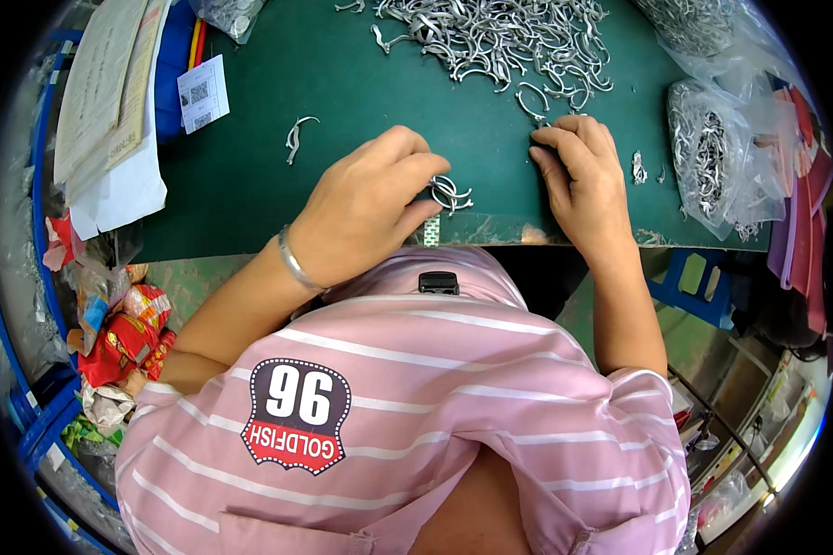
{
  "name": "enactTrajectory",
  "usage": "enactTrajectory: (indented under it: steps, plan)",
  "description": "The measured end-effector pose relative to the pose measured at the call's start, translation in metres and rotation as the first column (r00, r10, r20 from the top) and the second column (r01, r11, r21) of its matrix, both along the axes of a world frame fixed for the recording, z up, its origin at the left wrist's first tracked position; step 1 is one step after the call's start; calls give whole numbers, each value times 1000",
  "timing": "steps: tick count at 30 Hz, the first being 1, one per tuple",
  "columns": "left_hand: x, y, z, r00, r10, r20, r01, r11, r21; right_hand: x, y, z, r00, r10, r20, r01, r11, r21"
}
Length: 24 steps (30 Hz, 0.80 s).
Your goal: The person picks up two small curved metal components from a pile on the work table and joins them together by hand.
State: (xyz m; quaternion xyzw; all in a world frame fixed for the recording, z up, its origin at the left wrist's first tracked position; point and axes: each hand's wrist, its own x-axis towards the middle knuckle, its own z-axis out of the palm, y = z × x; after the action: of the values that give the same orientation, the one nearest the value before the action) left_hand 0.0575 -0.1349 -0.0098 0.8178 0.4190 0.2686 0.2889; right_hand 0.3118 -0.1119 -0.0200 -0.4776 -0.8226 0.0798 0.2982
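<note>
My left hand (370, 203) is closed over the near edge of the green table, pinching a few curved silvery metal pieces (450, 192) between thumb and fingers. Farther right, my right hand (585, 176) has its thumb and fingertips bent together at the near side of a pile of similar curved pieces (491, 42). One curved piece (530, 100) reaches out from beside its fingertips; whether the fingers grip it is hard to see. A single loose piece (294, 139) lies to the left of my left hand.
Clear plastic bags (713, 153) of metal pieces lie at the right of the green table (231, 176). Papers (111, 102) and a blue bin (171, 74) stand at the left. A blue stool (690, 282) is below the right edge, and red wrappers (125, 338) sit lower left.
</note>
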Motion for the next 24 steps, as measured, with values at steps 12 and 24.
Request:
enactTrajectory:
  steps: [12, 24]
  plan:
    - [16, 7, -3, 982, 79, 171, -64, 994, -87, 4, 2, 0, 993, -103, 60, 100, 994, 38]
    - [18, 11, 4, 920, 152, 361, -101, 983, -157, -7, -10, 12, 760, -247, -601, -264, 728, -633]
